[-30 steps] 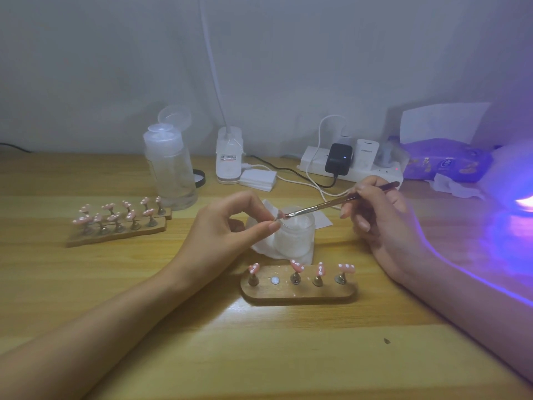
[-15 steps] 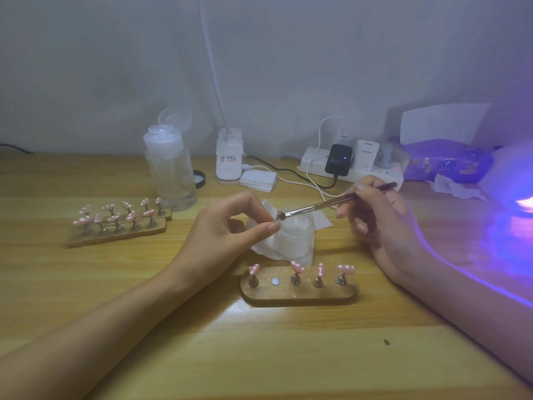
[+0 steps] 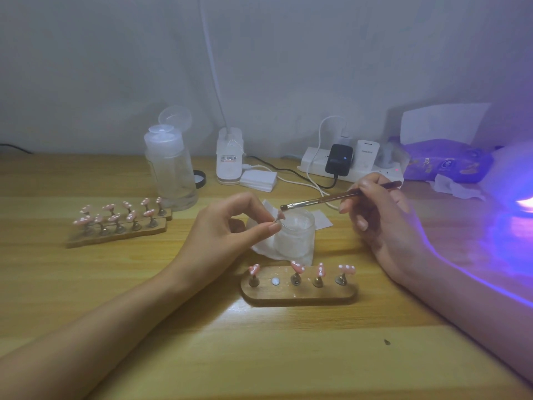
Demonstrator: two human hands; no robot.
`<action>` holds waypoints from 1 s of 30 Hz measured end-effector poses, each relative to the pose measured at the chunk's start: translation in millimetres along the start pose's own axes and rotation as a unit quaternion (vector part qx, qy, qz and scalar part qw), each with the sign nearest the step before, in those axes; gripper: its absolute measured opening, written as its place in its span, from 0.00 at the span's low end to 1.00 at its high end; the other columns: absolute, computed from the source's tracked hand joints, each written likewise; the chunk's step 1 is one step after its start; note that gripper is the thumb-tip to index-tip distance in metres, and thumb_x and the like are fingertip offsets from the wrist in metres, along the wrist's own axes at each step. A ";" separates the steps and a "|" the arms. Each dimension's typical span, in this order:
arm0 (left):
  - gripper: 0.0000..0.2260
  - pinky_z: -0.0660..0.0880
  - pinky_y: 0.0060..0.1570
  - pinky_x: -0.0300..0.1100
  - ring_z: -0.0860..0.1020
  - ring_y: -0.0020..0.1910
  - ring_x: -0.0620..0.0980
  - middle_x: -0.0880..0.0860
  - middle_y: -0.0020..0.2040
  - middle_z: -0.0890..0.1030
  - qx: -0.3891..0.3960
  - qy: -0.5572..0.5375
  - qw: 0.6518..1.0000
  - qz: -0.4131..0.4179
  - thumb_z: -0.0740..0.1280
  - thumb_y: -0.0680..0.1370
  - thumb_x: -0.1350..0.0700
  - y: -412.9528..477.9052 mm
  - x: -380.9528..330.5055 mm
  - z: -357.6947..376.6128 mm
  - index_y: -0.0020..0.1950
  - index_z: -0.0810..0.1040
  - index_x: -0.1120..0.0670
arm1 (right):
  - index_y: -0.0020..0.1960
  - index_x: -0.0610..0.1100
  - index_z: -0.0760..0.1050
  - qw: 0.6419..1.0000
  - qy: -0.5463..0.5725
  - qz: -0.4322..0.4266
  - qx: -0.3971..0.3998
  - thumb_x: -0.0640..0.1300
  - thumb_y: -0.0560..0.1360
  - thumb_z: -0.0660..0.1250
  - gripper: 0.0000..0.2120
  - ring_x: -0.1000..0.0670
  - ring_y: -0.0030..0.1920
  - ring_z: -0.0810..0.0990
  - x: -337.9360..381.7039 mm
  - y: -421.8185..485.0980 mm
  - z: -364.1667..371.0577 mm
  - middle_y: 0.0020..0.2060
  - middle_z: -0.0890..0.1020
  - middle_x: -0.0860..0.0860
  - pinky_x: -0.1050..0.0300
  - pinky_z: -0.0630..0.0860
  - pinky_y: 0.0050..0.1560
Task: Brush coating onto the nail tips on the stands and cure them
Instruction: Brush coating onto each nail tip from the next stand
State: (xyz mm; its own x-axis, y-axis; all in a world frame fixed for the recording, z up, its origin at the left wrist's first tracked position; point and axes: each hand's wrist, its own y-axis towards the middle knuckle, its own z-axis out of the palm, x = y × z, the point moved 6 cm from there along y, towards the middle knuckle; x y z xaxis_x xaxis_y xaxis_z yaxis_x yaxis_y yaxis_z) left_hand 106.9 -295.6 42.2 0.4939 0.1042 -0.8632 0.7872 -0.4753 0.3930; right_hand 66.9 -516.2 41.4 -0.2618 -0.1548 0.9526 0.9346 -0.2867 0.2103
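At centre tabletop [image 3: 86,284], left hand [image 3: 222,232] and right hand [image 3: 380,223] met beyond the oval stand [image 3: 300,294], over a glass jar [image 3: 297,235]. Right fingers curled round the brush [image 3: 323,199]; left fingers pinched one nail tip [image 3: 279,217] just below its bristles.

Lettering on the charger [image 3: 367,157], lamp label [image 3: 229,159] and purple pack [image 3: 447,164] is illegible.

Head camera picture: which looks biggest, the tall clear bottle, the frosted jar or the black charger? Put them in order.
1. tall clear bottle
2. frosted jar
3. black charger
Charger sits farther back, so less sure.
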 end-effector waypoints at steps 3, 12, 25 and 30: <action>0.09 0.66 0.27 0.29 0.71 0.26 0.42 0.48 0.39 0.83 -0.002 -0.005 1.000 -0.007 0.74 0.71 0.49 -0.5 1.0 -0.3 0.39 0.80 0.54 | 0.36 0.50 0.73 1.000 -0.013 0.015 -0.013 0.41 0.82 0.58 0.16 0.55 0.22 0.64 -2.7 0.3 -0.5 0.28 0.80 0.46 0.65 0.57 0.23; 0.08 0.64 0.26 0.27 0.68 0.24 0.39 0.43 0.33 0.80 -0.004 -0.003 1.000 -0.005 0.75 0.73 0.54 -0.5 -0.7 -0.3 0.39 0.80 0.55 | 0.38 0.48 0.71 1.000 -0.017 0.019 -0.010 0.41 0.82 0.58 0.13 0.55 0.22 0.65 -3.1 0.4 -0.5 0.28 0.80 0.47 0.64 0.57 0.24; 0.07 0.66 0.26 0.27 0.72 0.25 0.38 0.45 0.36 0.82 0.000 -0.004 1.000 0.004 0.74 0.72 0.52 -0.9 -2.7 0.3 0.39 0.80 0.54 | 0.36 0.50 0.71 1.000 0.003 0.017 -0.020 0.42 0.82 0.59 0.15 0.55 0.24 0.68 -1.3 -0.7 -2.8 0.28 0.79 0.48 0.66 0.60 0.23; 0.09 0.64 0.25 0.28 0.67 0.23 0.40 0.43 0.33 0.80 -0.003 -0.001 1.000 0.002 0.74 0.72 0.51 -1.3 -1.8 -0.6 0.40 0.79 0.56 | 0.37 0.50 0.72 1.000 -0.024 0.010 -0.007 0.41 0.82 0.58 0.15 0.55 0.24 0.67 -2.1 -0.8 0.1 0.29 0.81 0.47 0.66 0.58 0.23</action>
State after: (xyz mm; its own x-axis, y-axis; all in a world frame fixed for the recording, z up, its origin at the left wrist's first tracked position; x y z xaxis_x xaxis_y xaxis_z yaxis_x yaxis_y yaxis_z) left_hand 105.2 -294.6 43.5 0.4971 0.1010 -0.8618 0.7873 -0.4701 0.3990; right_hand 66.7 -515.5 39.2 -0.2301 -0.1147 0.9664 0.9360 -0.2978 0.1875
